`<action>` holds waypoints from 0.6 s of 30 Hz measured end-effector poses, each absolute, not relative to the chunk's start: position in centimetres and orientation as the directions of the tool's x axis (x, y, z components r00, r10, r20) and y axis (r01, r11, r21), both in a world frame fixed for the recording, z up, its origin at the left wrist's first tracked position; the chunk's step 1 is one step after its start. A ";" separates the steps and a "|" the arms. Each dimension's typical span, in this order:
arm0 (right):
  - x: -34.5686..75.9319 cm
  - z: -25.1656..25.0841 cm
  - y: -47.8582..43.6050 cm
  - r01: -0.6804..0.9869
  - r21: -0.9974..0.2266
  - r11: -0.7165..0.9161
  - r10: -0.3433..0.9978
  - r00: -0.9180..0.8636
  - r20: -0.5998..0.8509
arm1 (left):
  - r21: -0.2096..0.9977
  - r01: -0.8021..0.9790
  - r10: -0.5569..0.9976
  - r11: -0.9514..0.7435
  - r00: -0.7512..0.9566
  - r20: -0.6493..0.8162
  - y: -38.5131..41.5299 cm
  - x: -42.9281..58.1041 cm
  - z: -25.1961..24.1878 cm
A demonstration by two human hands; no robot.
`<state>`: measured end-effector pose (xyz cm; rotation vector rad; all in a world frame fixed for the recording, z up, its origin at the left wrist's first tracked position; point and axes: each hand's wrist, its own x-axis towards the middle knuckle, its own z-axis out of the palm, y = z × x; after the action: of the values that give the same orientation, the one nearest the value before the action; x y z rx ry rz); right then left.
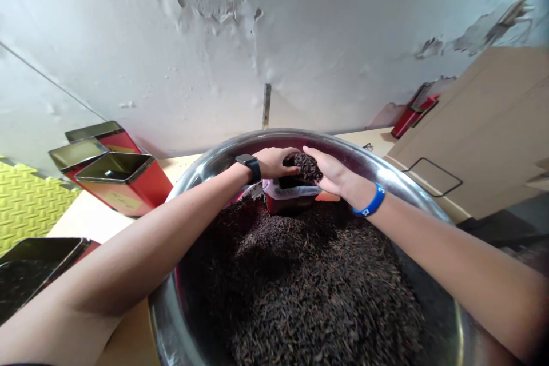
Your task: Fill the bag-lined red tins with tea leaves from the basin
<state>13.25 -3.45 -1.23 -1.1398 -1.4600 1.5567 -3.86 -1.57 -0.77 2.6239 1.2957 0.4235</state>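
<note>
My left hand (pixel 278 162), with a black watch on its wrist, curls in from the left against a clump of dark loose tea leaves (pixel 309 168). From the right, my right hand (pixel 333 174), with a blue wristband, cups the same clump. Both hands are partly closed round the leaves, just above a red tin (pixel 288 205) lined with a clear plastic bag (pixel 271 187). The tin stands in the far part of a large metal basin (pixel 171 320), amid a heap of tea leaves (pixel 326 291). Some of the left fingertips are hidden.
Several open red tins (pixel 141 183) stand on the table left of the basin, near a yellow foam mat (pixel 34 200). Another open tin (pixel 38 263) is nearer, beside my left arm. At the right are a cardboard box (pixel 484 126) and more red tins (pixel 412 114). A peeling wall (pixel 300 40) rises behind.
</note>
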 end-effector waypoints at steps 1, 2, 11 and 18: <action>13.2 -1.2 -3.6 0.023 -0.990 -0.139 0.916 -0.378 -0.137 | 0.275 0.747 0.796 -0.605 0.581 0.172 -1.6 -3.8 -0.8; 13.1 -1.1 -3.8 -0.019 -0.987 -0.161 0.908 -0.394 -0.140 | 0.264 0.749 0.794 -0.607 0.582 0.174 -1.6 -3.8 -0.9; 12.8 -0.9 -4.7 -0.016 -0.994 -0.112 0.883 -0.461 -0.092 | 0.226 0.768 0.801 -0.599 0.571 0.183 -2.1 -3.7 -0.7; 13.2 -1.3 -4.4 0.012 -0.994 -0.109 0.841 -0.531 -0.098 | 0.268 0.771 0.817 -0.577 0.550 0.175 -2.2 -3.6 -0.7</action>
<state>13.24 -4.41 -1.33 -0.9565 -1.5411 1.7082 -3.58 -2.22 -0.68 2.6224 1.3544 0.4215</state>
